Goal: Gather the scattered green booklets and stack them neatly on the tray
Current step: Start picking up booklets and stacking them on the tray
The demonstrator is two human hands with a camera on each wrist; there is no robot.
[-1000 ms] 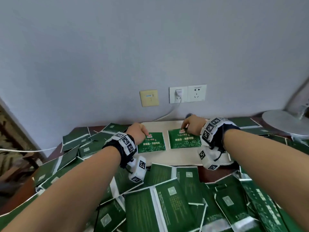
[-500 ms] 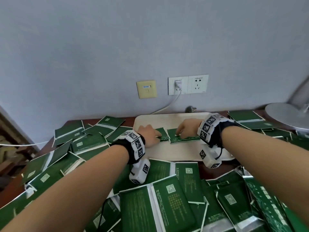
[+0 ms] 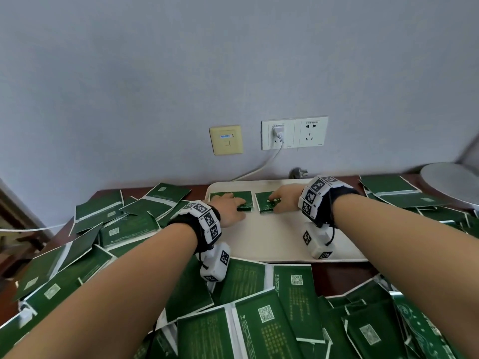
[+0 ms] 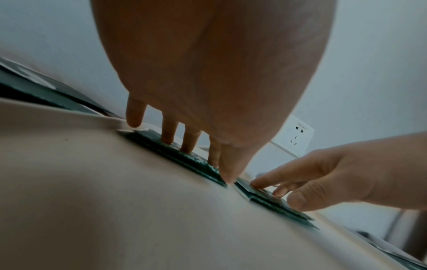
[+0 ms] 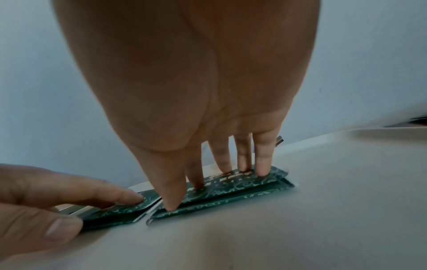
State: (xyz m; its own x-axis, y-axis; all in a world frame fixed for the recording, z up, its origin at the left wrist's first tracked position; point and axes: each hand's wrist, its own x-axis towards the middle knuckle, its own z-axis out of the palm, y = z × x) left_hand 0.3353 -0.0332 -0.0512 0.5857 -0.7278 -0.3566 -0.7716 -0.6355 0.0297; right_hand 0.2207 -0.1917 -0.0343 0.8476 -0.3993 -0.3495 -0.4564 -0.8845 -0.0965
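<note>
A cream tray (image 3: 285,239) lies at the back of the table. Two folded green booklets rest side by side on its far part: the left booklet (image 3: 245,196) and the right booklet (image 3: 263,203). My left hand (image 3: 234,207) presses straight fingers on the left booklet (image 4: 184,160), with the thumb at its near right corner. My right hand (image 3: 281,200) lies the same way on the right booklet (image 5: 242,188), fingers (image 5: 262,164) flat on the cover and thumb at the near edge. Each pile looks more than one layer thick.
Several green booklets (image 3: 259,320) lie scattered over the dark table in front of the tray, at its left (image 3: 116,224) and right (image 3: 388,187). A grey round lamp base (image 3: 451,182) stands back right. A white cable (image 3: 259,167) drops from the wall socket behind the tray.
Both hands have slid from the booklets' far edges down onto their covers and now press flat. The two booklets sit closer together. The head view has tilted down.
</note>
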